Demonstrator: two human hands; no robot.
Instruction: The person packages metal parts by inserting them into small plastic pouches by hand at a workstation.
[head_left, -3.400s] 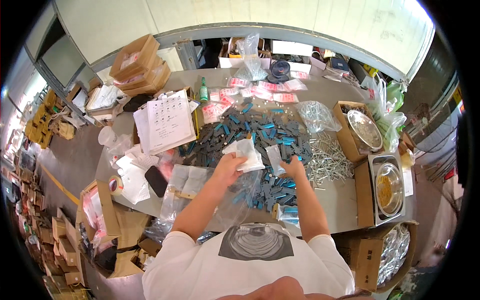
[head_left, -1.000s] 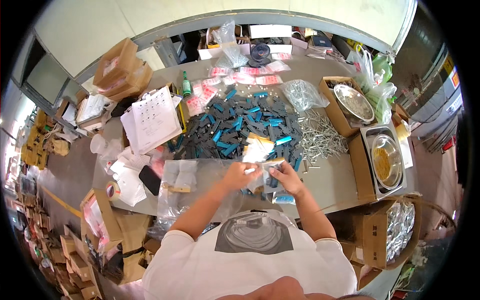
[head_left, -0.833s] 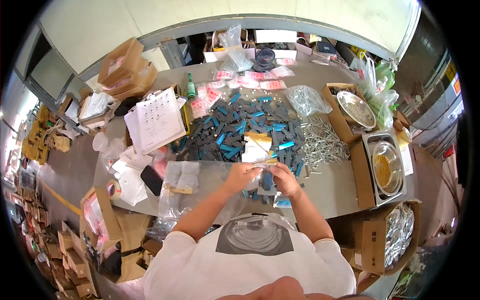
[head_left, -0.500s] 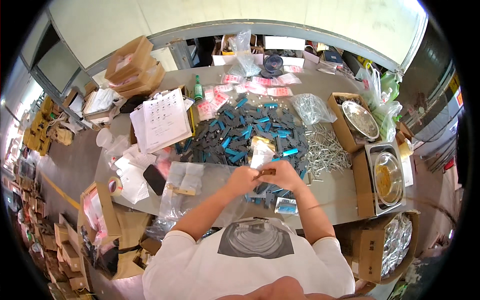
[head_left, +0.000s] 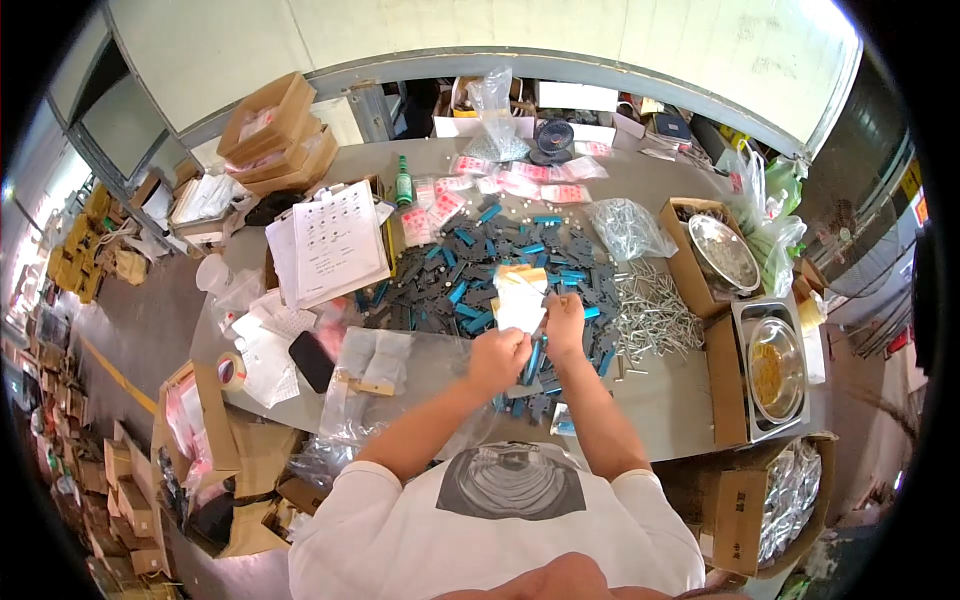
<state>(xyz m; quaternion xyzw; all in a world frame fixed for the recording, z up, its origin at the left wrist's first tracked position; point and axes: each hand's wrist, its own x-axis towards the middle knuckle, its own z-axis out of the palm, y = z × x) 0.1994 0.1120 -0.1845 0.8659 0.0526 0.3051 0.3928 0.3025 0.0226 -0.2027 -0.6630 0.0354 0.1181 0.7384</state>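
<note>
My left hand (head_left: pixel 497 358) and my right hand (head_left: pixel 565 322) are raised close together over the grey table (head_left: pixel 670 390). Both pinch a small clear plastic bag (head_left: pixel 521 300) with a pale card inside; the bag stands up above my fingers. A dark blue part (head_left: pixel 533 358) hangs between the two hands, near the bag's lower end. Just beyond lies a wide heap of dark grey and blue plastic parts (head_left: pixel 480 270). To the right of the heap is a pile of thin metal pins (head_left: pixel 655 315).
A stack of clear bags (head_left: pixel 385 375) lies by my left elbow, next to a black phone (head_left: pixel 312 360) and a tape roll (head_left: pixel 231 370). Printed sheets (head_left: pixel 335 240) lie at the left. Metal bowls sit in boxes (head_left: pixel 765 365) at the right. Cardboard cartons (head_left: pixel 275 130) stand at the back left.
My hands came back from the parts heap toward my body and closed together on the small bag. In the last second they stay there, fingers working at the bag.
</note>
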